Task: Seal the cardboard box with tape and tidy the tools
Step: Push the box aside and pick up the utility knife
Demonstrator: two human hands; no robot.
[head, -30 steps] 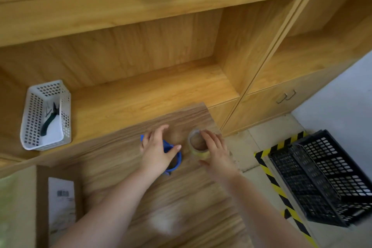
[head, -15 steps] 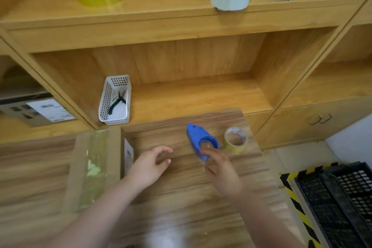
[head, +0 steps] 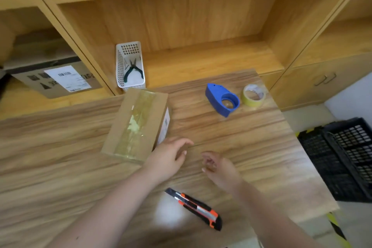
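Note:
A small cardboard box (head: 136, 125) lies on the wooden table (head: 251, 143), with a wide strip of clear tape along its top. My left hand (head: 168, 157) hovers just right of the box's near corner, fingers loosely spread and holding nothing. My right hand (head: 218, 166) is beside it over the table, fingers curled and empty. A blue tape dispenser (head: 221, 99) and a roll of yellowish tape (head: 253, 97) sit side by side at the table's far right. An orange and black utility knife (head: 196, 208) lies near the front edge, between my forearms.
A white perforated basket (head: 120, 66) holding pliers (head: 132, 70) stands in the shelf cubby behind the box. Another labelled cardboard box (head: 58, 78) sits in the left cubby. A black plastic crate (head: 342, 159) is on the floor at the right, by the table's edge.
Both hands have drawn back from the dispenser and tape roll toward me, and both are empty. The view has tilted down, which brings the taped box and the knife into sight.

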